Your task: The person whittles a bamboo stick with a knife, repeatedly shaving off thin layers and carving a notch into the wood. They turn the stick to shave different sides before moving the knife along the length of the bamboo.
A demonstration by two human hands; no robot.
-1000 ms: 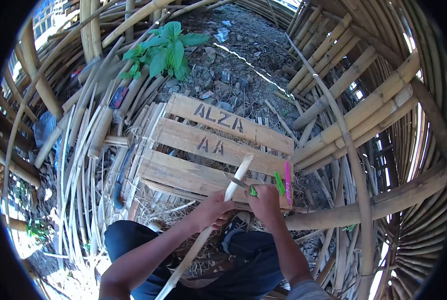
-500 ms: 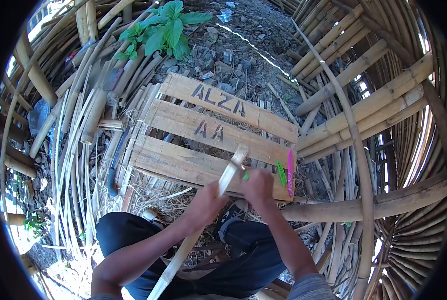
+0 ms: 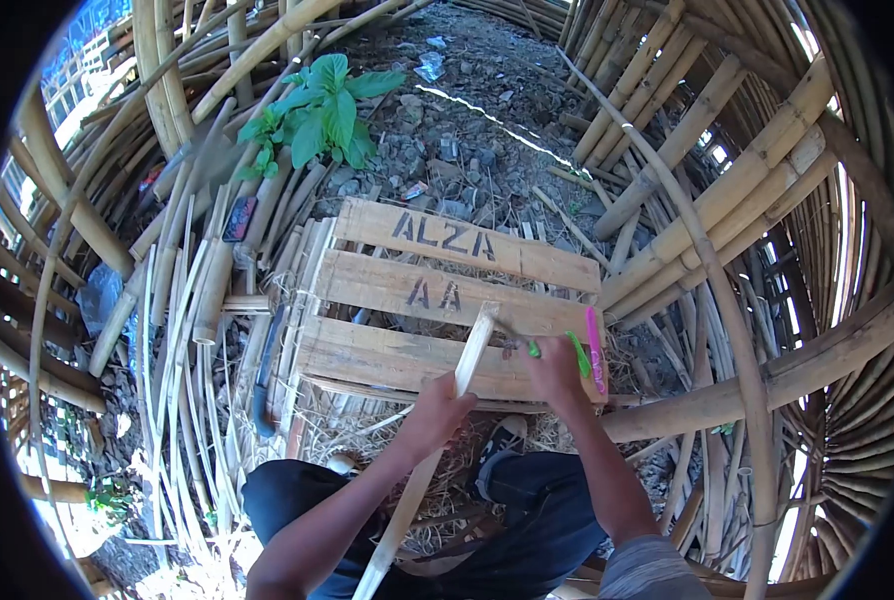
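A pale bamboo strip [image 3: 475, 345] slants from my lap up over the wooden crate [image 3: 397, 345]. My left hand [image 3: 435, 418] is wrapped round the strip below its upper end. My right hand [image 3: 555, 372] is closed on a knife [image 3: 534, 349] whose green handle end shows between the fingers. The knife's dark blade looks blurred and reaches toward the strip's upper end; whether it touches cannot be made out. On the crate's right end, beside my right hand, lie a green strip-shaped item [image 3: 579, 353] and a pink one [image 3: 595, 350].
Long thin bamboo strips [image 3: 157, 400] lie at the left, near a long dark-handled tool [image 3: 265, 390]. A dark phone-like object [image 3: 239, 218] rests on bamboo poles. Thick bamboo poles [image 3: 727, 235] cross at the right. A leafy plant [image 3: 332, 115] grows beyond the crate.
The whole view has shifted, so the crate appears lower and slightly to the right. My right hand has moved a little away from the strip, and the dark blade now shows between them.
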